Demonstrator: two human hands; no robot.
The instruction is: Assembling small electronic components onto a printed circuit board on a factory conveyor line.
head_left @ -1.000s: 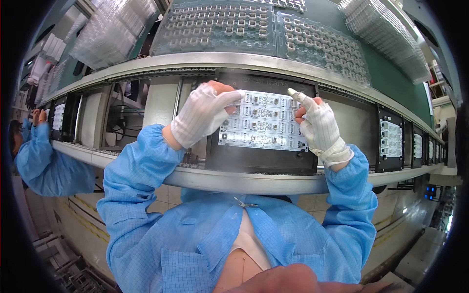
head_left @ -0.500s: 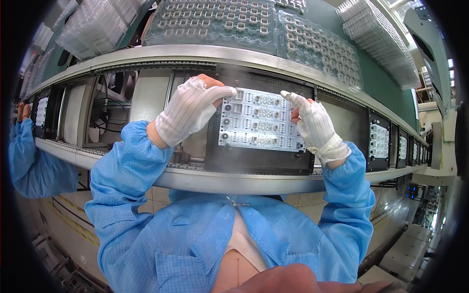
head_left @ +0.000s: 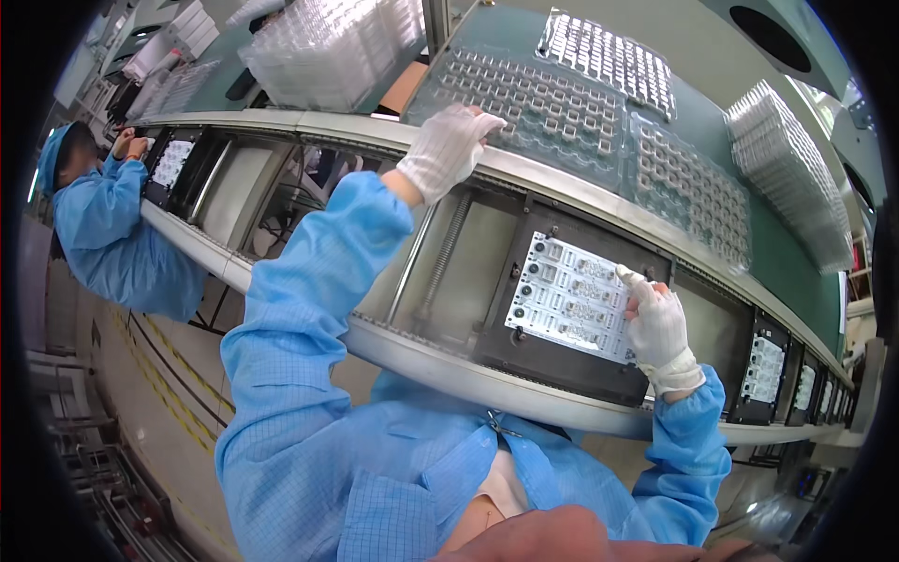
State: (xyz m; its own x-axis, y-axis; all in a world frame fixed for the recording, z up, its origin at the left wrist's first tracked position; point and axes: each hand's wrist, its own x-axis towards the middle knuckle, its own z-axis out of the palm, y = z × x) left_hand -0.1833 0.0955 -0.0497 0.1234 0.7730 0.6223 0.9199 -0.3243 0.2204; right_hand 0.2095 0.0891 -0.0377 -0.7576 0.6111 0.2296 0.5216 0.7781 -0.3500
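"Left hand (head_left: 440,155) went up from the white board (head_left: 569,298) to the clear tray (head_left: 585,164) of little square parts (head_left: 551,125). Are its fingers wide?"

"No, they're bent in close, but I can't tell if they hold anything."

"And the right hand (head_left: 661,332)?"

"Curled at the board's right edge. I can't tell if it's gripping. The board lies flat on a black plate (head_left: 562,365)."

Left hand (head_left: 442,150) — anything pinched is too small to tell; right hand (head_left: 659,330) partly hides the circuit panel (head_left: 567,298).
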